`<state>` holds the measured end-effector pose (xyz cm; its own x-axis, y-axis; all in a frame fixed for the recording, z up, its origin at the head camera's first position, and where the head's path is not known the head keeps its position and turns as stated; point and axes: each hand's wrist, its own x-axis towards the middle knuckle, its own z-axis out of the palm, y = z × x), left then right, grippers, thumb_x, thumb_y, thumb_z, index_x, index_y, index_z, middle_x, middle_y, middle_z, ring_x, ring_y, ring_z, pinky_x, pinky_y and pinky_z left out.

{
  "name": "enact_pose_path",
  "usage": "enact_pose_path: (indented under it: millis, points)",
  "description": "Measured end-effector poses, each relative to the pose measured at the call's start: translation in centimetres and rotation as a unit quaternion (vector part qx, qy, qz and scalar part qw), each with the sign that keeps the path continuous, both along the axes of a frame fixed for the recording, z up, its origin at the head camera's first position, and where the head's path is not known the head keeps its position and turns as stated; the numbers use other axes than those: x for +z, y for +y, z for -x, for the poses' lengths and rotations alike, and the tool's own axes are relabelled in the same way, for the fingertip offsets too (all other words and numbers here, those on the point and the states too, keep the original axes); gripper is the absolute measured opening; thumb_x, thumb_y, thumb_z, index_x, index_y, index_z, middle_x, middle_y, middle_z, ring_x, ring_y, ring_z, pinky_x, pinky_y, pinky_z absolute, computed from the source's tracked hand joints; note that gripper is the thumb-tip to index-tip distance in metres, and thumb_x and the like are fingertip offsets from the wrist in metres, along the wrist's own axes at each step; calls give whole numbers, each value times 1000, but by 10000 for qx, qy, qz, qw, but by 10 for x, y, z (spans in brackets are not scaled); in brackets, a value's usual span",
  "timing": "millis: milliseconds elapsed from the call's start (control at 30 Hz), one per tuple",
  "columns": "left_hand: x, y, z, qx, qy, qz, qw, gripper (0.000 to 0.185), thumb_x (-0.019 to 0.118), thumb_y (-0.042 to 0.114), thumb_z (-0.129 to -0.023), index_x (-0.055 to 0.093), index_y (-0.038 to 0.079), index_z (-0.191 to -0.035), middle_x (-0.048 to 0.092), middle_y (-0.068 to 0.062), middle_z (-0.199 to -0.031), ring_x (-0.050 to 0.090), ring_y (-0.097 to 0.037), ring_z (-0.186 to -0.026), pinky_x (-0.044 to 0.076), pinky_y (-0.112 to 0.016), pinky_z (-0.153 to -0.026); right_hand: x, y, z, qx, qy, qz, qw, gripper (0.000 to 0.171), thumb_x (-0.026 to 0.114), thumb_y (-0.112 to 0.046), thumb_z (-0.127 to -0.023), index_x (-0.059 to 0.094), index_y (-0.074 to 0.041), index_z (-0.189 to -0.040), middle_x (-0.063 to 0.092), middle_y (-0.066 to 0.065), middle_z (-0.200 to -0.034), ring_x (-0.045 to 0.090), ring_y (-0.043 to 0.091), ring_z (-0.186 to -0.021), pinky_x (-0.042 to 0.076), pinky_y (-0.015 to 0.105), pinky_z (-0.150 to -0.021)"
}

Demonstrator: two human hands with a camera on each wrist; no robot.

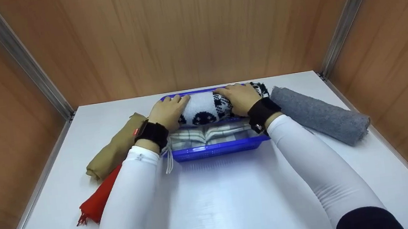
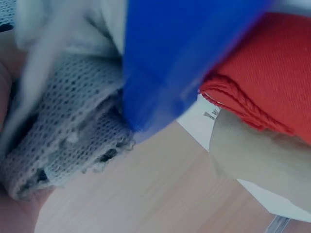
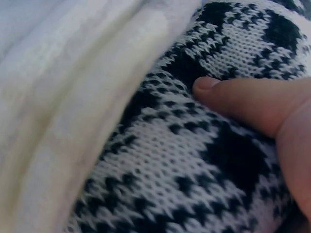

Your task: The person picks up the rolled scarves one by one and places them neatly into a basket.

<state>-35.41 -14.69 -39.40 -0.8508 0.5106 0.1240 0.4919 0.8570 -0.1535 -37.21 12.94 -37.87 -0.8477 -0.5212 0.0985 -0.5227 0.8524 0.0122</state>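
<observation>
Right now I grip the black-and-white knitted roll (image 1: 205, 110) with both my left hand (image 1: 167, 113) and right hand (image 1: 239, 98), fingers curled over its ends, steadying it in the blue basket (image 1: 216, 150) beneath them.

A rolled black-and-white knitted scarf (image 1: 205, 110) lies crosswise in the far half of the blue basket (image 1: 216, 150).

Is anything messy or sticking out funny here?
A little. The black-and-white knit roll that both hands hold overhangs the blue basket on its right side. A white cord dangles over the basket's front left corner. The red scarf lies partly under the left sleeve, fringe loose. Nothing looks torn or spilled.
</observation>
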Motion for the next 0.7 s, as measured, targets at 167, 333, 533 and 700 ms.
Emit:
enact_pose_path:
  millis: [167, 333, 533, 700]
  points:
    - [1, 3, 2, 103, -211, 35, 9997, 80, 79, 9, -87, 46, 10, -160, 64, -21, -145, 64, -50, -130, 58, -61, -103, -1, 0, 0, -41, 45, -54, 10000, 79, 81, -6, -88, 53, -24, -160, 68, 16, -148, 65, 45, -133, 53, 67, -108]
    - [3, 4, 3, 201, -401, -14, 9990, 81, 83, 14, -85, 47, 10, -157, 63, -22, -144, 63, -51, -129, 58, -64, -103, -2, 0, 1, -74, 33, -121, 9999, 81, 87, -13, -86, 53, -22, -159, 66, 18, -148, 63, 47, -135, 51, 67, -111]
    - [4, 3, 1, 250, -574, -107, 9980, 86, 87, 21, -84, 46, 9, -158, 62, -24, -148, 61, -52, -133, 57, -65, -103, 2, 6, 0, -207, -173, -149, 9995, 89, 92, -30, -85, 49, -19, -162, 63, 19, -152, 60, 47, -139, 48, 69, -113]
    - [5, 1, 1, 342, -895, -190, 9952, 89, 84, 25, -86, 42, 8, -162, 58, -25, -153, 57, -52, -138, 55, -66, -108, 7, 13, -1, -137, -255, -137, 9995, 89, 91, -37, -85, 50, -17, -161, 63, 20, -151, 61, 47, -137, 51, 68, -110]
